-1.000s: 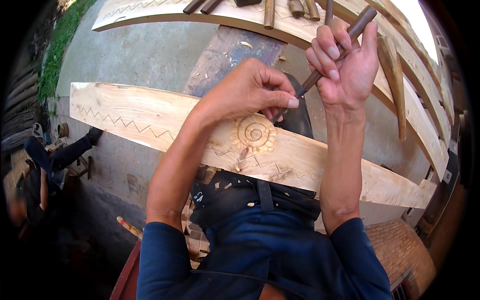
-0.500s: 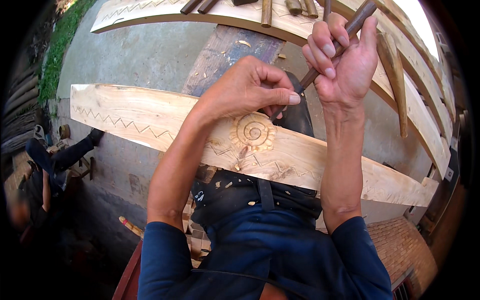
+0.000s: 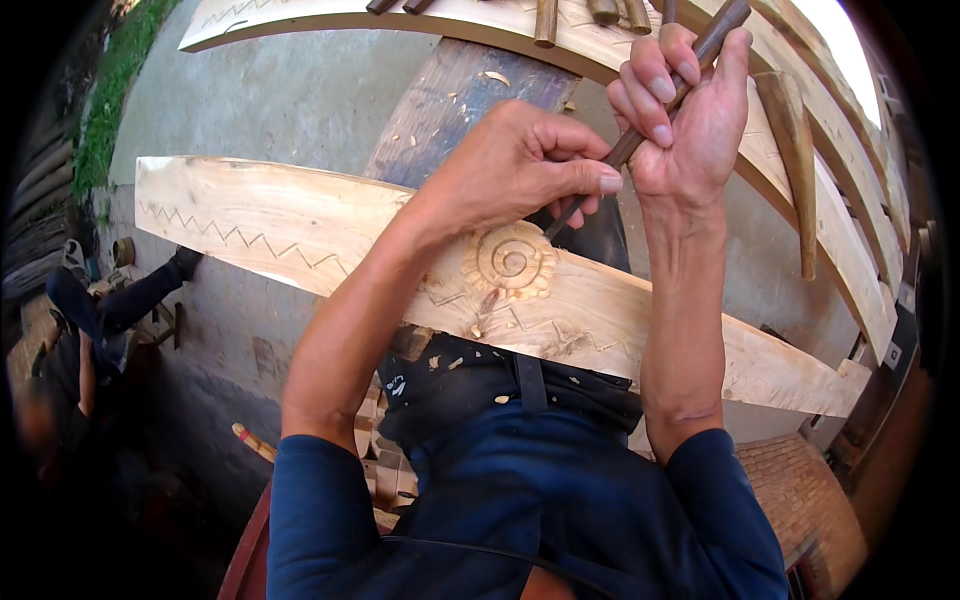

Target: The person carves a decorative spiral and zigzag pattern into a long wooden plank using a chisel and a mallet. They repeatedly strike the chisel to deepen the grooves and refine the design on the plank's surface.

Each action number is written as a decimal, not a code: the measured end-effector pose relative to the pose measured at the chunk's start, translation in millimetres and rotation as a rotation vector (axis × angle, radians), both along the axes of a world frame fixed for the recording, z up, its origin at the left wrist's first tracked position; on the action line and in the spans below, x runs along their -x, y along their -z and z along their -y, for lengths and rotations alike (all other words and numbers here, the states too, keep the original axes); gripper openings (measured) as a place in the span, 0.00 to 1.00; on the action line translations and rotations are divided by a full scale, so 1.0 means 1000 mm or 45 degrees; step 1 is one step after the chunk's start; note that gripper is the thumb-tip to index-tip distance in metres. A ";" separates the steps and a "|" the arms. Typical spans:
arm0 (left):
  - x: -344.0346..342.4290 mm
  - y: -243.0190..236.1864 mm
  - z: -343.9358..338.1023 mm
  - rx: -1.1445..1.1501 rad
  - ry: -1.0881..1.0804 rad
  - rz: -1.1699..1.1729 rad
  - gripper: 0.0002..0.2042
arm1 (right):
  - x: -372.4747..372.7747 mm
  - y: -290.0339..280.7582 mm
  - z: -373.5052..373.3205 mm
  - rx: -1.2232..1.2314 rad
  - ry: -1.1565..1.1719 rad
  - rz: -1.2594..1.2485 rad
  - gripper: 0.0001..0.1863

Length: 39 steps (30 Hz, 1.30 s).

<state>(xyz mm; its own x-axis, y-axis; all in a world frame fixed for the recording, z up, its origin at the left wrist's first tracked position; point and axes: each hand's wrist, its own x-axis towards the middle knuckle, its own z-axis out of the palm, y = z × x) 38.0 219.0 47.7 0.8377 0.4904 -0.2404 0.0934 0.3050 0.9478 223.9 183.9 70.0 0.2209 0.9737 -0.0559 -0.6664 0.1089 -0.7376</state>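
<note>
A long pale board (image 3: 240, 205) lies across my lap, cut with zigzag lines and a round spiral carving (image 3: 512, 262) with a scalloped border. My right hand (image 3: 685, 120) grips the dark wooden handle of a chisel (image 3: 630, 145), which slants down toward the carving's upper right edge. Lower on the same tool, the thumb and fingers of my left hand (image 3: 540, 165) pinch near the blade, just above the board. The blade's tip sits at the board's far edge beside the carving.
Ahead, a worn plank (image 3: 420, 120) with chips leads to more pale beams (image 3: 300, 25) bearing several wooden-handled tools (image 3: 545, 25) and a tapered wooden piece (image 3: 790, 140). Another person (image 3: 130, 300) sits at far left near grass (image 3: 125, 80). Wood blocks (image 3: 390, 460) lie by my lap.
My left hand has shifted a little up and to the right along the chisel. My right hand has moved only slightly, still gripping the handle.
</note>
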 end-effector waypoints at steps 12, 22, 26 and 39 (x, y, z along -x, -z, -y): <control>-0.001 0.005 -0.002 -0.072 0.027 -0.029 0.09 | -0.003 0.012 -0.002 0.043 0.014 -0.049 0.34; -0.003 0.005 -0.003 -0.108 0.042 -0.083 0.10 | 0.001 0.016 -0.001 0.165 0.088 -0.046 0.34; -0.003 0.007 -0.001 -0.123 0.037 -0.089 0.10 | -0.003 0.021 0.002 0.112 0.080 -0.068 0.33; -0.002 0.004 -0.004 -0.077 0.091 -0.150 0.12 | 0.007 0.024 0.005 0.214 0.102 -0.164 0.34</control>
